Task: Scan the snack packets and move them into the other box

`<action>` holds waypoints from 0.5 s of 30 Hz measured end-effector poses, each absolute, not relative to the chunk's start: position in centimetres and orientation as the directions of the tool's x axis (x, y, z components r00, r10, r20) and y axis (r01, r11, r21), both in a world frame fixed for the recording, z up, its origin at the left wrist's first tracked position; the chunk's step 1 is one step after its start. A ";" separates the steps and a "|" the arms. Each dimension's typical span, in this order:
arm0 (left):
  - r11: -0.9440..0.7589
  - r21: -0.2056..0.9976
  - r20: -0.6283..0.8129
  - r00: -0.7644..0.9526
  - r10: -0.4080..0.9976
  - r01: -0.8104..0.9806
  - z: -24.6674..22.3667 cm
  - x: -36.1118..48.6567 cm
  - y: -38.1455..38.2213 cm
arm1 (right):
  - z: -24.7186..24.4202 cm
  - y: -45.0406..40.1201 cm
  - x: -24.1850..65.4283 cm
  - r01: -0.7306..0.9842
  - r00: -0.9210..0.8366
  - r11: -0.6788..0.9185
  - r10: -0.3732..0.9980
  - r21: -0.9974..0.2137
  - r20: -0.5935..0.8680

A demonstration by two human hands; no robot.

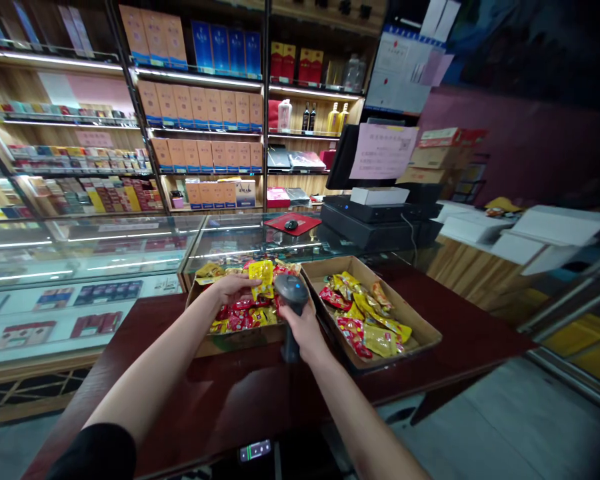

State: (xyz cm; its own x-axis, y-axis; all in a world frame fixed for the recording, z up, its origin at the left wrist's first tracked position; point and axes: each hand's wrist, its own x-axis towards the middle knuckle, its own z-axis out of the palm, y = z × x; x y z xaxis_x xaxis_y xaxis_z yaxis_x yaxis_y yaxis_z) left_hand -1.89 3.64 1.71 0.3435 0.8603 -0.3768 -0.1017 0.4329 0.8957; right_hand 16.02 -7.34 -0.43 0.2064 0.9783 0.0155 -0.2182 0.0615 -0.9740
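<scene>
My left hand [235,288] is closed on the edge of a yellow snack packet [263,279], held up over the left cardboard box [215,345]. That box is filled with red and yellow snack packets [240,319]. My right hand [304,327] grips the handle of a dark barcode scanner [292,291], whose head is beside the yellow packet. Part of the handle is hidden behind my fingers. Just right of the scanner, a second cardboard box [425,341] holds more red and yellow packets [365,310], fewer than in the left one.
Both boxes stand on a dark red table [220,393]. Behind it are a glass display counter [130,247], a mouse [291,225] on a red mat, and a monitor [343,157] above a black cash drawer [370,230]. Stocked shelves line the back wall. A lit phone-like screen [255,451] shows below the front edge.
</scene>
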 end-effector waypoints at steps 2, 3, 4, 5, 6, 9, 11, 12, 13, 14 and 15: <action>0.439 0.892 -0.380 0.352 0.855 -0.105 1.9 -2.1 3.0 | 0.4 -5.4 16.6 -0.337 0.205 -0.020 0.974 -0.941 -0.094; 0.444 0.890 -0.384 0.355 0.852 -0.102 2.0 -2.1 2.7 | 0.8 -4.5 16.9 -0.411 0.137 -0.083 0.979 -0.908 -0.152; 0.451 0.887 -0.390 0.362 0.846 -0.098 2.0 -2.0 2.5 | 1.1 -3.6 17.1 -0.478 0.063 -0.131 0.981 -0.869 -0.182; 0.458 0.884 -0.396 0.373 0.839 -0.094 2.1 -1.9 2.3 | 1.4 -2.9 17.2 -0.529 -0.005 -0.168 0.981 -0.832 -0.196; 0.464 0.881 -0.400 0.381 0.833 -0.089 2.1 -1.7 2.2 | 1.6 -2.4 17.3 -0.567 -0.060 -0.197 0.978 -0.800 -0.198; 0.472 0.878 -0.412 0.381 0.828 -0.076 2.3 -0.8 2.1 | 1.9 -1.6 17.7 -0.604 -0.104 -0.233 0.971 -0.762 -0.215; 0.479 0.875 -0.420 0.374 0.827 -0.076 2.5 0.3 2.1 | 2.0 -1.5 18.4 -0.592 -0.079 -0.247 0.965 -0.767 -0.250; 0.484 0.872 -0.425 0.369 0.826 -0.079 2.6 1.0 2.2 | 2.0 -1.5 19.0 -0.585 -0.073 -0.261 0.960 -0.767 -0.271; 0.485 0.870 -0.427 0.361 0.829 -0.085 2.7 1.8 2.2 | 2.1 -1.4 19.6 -0.582 -0.075 -0.278 0.954 -0.764 -0.290; 0.484 0.871 -0.426 0.351 0.834 -0.092 2.8 2.8 2.4 | 2.2 -1.2 20.4 -0.585 -0.081 -0.291 0.950 -0.757 -0.302; 0.478 0.873 -0.422 0.338 0.841 -0.101 2.9 3.8 2.6 | 2.3 -1.0 21.2 -0.593 -0.082 -0.297 0.947 -0.748 -0.311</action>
State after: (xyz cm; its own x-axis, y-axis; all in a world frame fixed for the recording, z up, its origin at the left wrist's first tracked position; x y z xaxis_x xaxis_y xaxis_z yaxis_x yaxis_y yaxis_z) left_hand 3.82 2.58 2.92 0.3379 0.8414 -0.4217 -0.1010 0.4779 0.8726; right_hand 21.20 -1.03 2.35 -0.0818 0.9467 -0.3114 -0.5935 -0.2973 -0.7479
